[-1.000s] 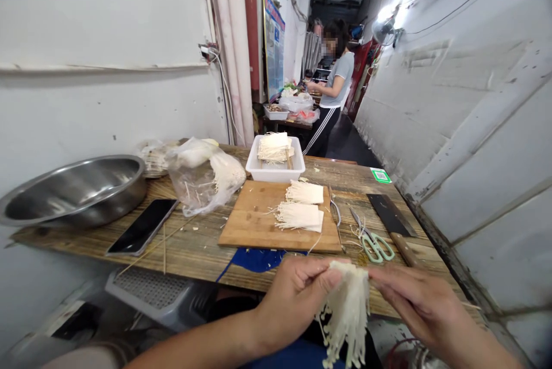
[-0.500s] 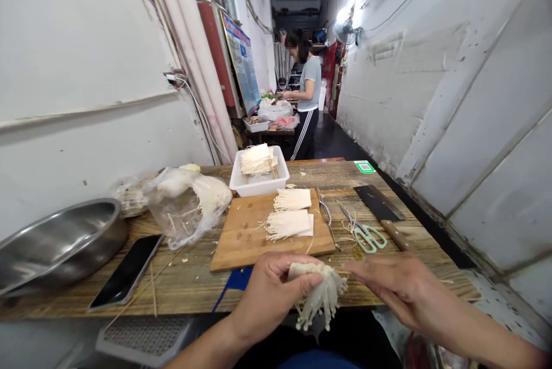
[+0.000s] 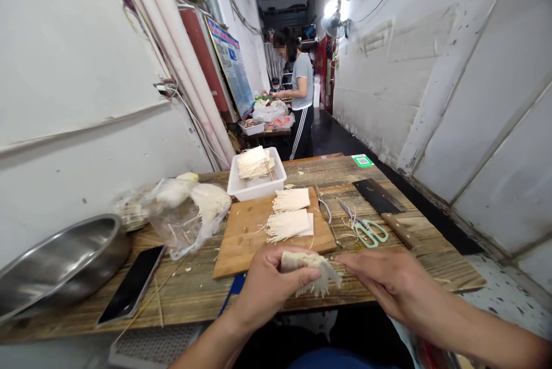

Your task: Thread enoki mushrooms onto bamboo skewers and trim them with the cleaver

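My left hand (image 3: 264,285) is closed around a bunch of enoki mushrooms (image 3: 328,278), held over the near edge of the table with its pale base up and its stems hanging to the right. Beside the bunch, the fingertips of my right hand (image 3: 388,277) are pressed together close to its right side. Whatever they pinch, if anything, is too small to make out. Beyond my hands, a wooden cutting board (image 3: 241,228) carries flat, trimmed enoki pieces (image 3: 288,224). Further back, more flat enoki lies in a white plastic tub (image 3: 255,189).
Green-handled scissors (image 3: 371,233) and a cleaver (image 3: 379,196) lie right of the board. On the left are a plastic bag of enoki (image 3: 185,214), a phone (image 3: 131,283) and a steel basin (image 3: 64,265). A person (image 3: 302,84) stands at a further table.
The enoki bunch has tipped, so its hanging stems show less and its base faces up more. My right hand stays close beside it. The whole view has shifted slightly.
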The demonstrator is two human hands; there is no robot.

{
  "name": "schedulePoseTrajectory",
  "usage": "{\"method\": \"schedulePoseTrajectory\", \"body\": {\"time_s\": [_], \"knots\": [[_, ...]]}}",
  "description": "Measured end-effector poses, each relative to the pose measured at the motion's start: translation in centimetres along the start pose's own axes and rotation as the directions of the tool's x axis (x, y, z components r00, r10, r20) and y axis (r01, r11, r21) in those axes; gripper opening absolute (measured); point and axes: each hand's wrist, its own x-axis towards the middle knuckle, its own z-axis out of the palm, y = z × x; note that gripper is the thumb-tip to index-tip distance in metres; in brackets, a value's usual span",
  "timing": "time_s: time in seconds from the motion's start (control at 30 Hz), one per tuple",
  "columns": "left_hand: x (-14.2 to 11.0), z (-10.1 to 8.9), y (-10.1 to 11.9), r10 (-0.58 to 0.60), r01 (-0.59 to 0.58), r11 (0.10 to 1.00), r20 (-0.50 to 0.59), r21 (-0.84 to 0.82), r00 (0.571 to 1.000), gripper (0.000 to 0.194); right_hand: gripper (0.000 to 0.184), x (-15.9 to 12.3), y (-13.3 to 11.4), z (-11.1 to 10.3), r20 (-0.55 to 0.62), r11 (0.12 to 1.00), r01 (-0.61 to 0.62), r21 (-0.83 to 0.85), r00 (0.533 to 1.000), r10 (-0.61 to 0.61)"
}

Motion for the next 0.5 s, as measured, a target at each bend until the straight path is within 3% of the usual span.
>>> {"method": "schedulePoseTrajectory", "body": {"time_s": [0.17,0.33,0.5], "knots": [[-0.1,0.2,-0.2,-0.016,0.017,1.000,0.074,-0.024,0.997,0.020,0.030,0.4,-0.5,0.2,0.053,0.999,-0.015,0.044,0.999,0.012],[0.3,0.2,0.0,-0.020,0.025,0.998,0.077,-0.063,0.997,0.021,0.030,0.9,-0.5,0.1,0.015,0.999,-0.018,0.034,1.000,0.017],[0.9,-0.6,-0.2,-0.001,0.001,1.000,0.035,0.006,0.999,0.022,0.029,1.1,0.0,0.4,-0.049,0.999,-0.004,0.051,0.999,0.006]]}}
